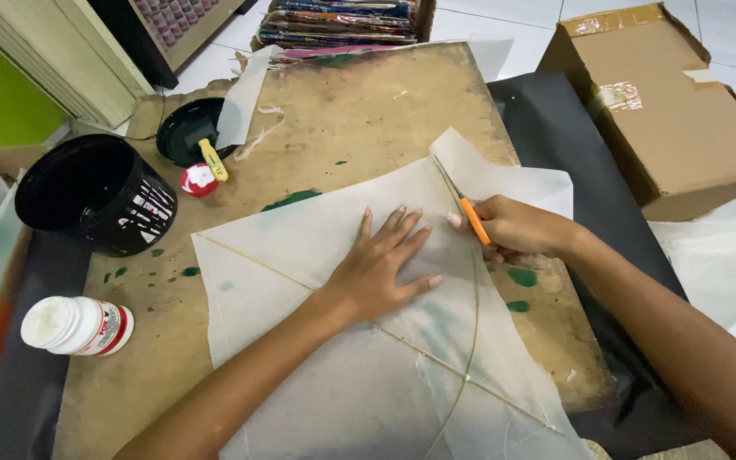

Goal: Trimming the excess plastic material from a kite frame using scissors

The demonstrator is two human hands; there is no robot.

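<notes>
A: Translucent white paper sheet [334, 341] lies on the stained brown board [359, 111]; thin sticks cross under it, one straight diagonal, one bowed; a kite shape, by the look of it.

B: Head view, hands?

A: Left hand [381, 268] flat and open, fingers spread, palm pressing the sheet near its middle; right hand [513, 226] closed around an orange-handled cutter [473, 220], blade tip on the paper's upper right edge, just beside the left fingertips.

B: What makes the cut go well, in your judgement?

A: Keep the palm pressure even so the thin paper stays taut and does not ruck ahead of the blade; run the blade along the edge line in one steady draw, shallow angle; tissue like this likely tears if the tip snags; left fingertips sit close to the blade path, so they want to stay behind it.

B: Around the hands?

A: Black tub [95, 196] at the board's left edge; its black lid [182, 128] beyond, a yellow cutter [213, 160] lying on it; small red-and-white cap [199, 180] beside that; white bottle [77, 325] on its side, lower left; cardboard box [666, 111] well apart, upper right; green paint spots scattered over the board.
</notes>
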